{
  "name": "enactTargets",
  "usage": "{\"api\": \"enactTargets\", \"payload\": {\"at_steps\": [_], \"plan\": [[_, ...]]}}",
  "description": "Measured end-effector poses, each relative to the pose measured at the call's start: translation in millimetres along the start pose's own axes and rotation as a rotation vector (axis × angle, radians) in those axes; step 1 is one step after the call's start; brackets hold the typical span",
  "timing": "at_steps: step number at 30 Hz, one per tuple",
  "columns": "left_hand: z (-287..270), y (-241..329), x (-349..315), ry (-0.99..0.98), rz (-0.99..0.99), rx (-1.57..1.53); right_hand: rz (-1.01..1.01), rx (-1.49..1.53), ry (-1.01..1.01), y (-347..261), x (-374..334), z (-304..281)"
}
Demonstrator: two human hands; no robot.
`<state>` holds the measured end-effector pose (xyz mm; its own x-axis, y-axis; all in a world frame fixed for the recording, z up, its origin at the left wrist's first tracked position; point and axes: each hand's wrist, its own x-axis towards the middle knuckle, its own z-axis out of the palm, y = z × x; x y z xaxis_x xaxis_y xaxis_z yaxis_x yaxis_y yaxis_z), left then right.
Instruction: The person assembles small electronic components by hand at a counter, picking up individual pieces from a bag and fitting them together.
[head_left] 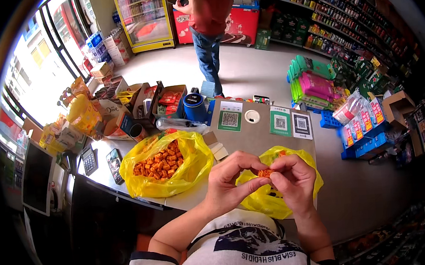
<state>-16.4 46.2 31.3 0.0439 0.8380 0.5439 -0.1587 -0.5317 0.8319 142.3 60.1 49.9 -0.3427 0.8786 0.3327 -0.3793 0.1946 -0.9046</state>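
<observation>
— What is held by the hands?
— A small orange wrapped snack point(265, 173) is pinched between the fingertips of the left hand point(230, 180) and the right hand point(294, 178), above a crumpled yellow plastic bag point(266, 202).
— And on the grey surface point(252, 139)?
— A second yellow plastic bag point(195, 170), opened wide, filled with orange snacks, is seen at left.
</observation>
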Motion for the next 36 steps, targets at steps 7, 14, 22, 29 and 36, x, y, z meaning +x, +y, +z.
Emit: {"api": "enactTargets", "payload": {"at_steps": [7, 14, 22, 29, 36], "plan": [[3, 2, -7, 0.011, 0.04, 0.01, -0.022, -0.014, -0.053, -3, -5, -2], [2, 2, -7, 0.008, 0.119, 0.085, -0.058, -0.036, -0.293, -10, 5, -14], [0, -1, -1, -0.022, 0.302, 0.091, 0.04, 0.066, -0.266, -8, -1, -7], [-3, -9, 7, 0.039, 0.358, 0.073, 0.046, 0.166, -0.167, 2, 1, 1], [-7, -9, 17, 0.017, 0.468, 0.114, 0.07, 0.249, -0.106, 3, 5, 9]]}}
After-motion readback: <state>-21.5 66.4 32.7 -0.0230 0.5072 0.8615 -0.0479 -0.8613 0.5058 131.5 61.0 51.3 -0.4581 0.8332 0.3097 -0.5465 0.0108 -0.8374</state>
